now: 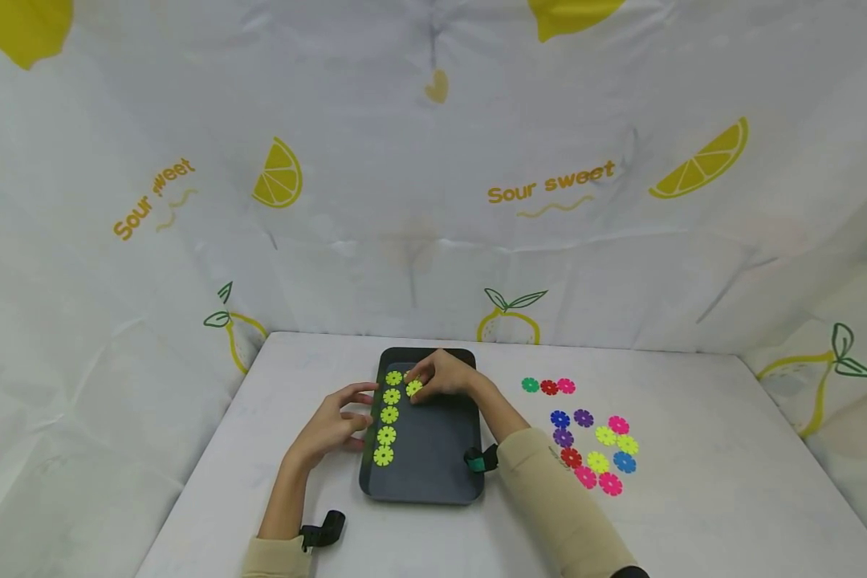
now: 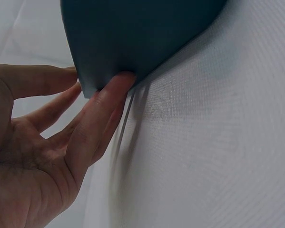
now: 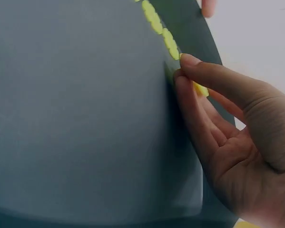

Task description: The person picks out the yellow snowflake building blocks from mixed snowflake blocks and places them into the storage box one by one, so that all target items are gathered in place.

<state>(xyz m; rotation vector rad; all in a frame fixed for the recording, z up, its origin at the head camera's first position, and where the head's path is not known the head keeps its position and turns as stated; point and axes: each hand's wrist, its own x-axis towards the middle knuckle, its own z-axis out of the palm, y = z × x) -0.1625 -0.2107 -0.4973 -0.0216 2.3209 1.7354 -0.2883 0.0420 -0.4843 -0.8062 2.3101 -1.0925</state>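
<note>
A dark grey tray (image 1: 433, 449) lies on the white table with a column of yellow flower-shaped discs (image 1: 389, 415) down its left side. Over the tray's far part, my right hand (image 1: 444, 374) pinches another yellow flower disc (image 1: 414, 388) between thumb and fingertips. The right wrist view shows this pinch close to the tray wall, with the fingers partly covering yellow. Along the tray's left rim, my left hand (image 1: 332, 425) has its fingers loosely spread. Its fingertips (image 2: 125, 78) touch the tray's outer wall (image 2: 132, 38) in the left wrist view, with the thumb at the rim.
Right of the tray lies a loose group of flower discs in blue, purple, red, pink and yellow (image 1: 598, 461). Farther back sit a green disc (image 1: 531, 385), a red disc (image 1: 549, 388) and a pink disc (image 1: 566, 386). A lemon-printed white cloth (image 1: 405, 241) hangs behind the table.
</note>
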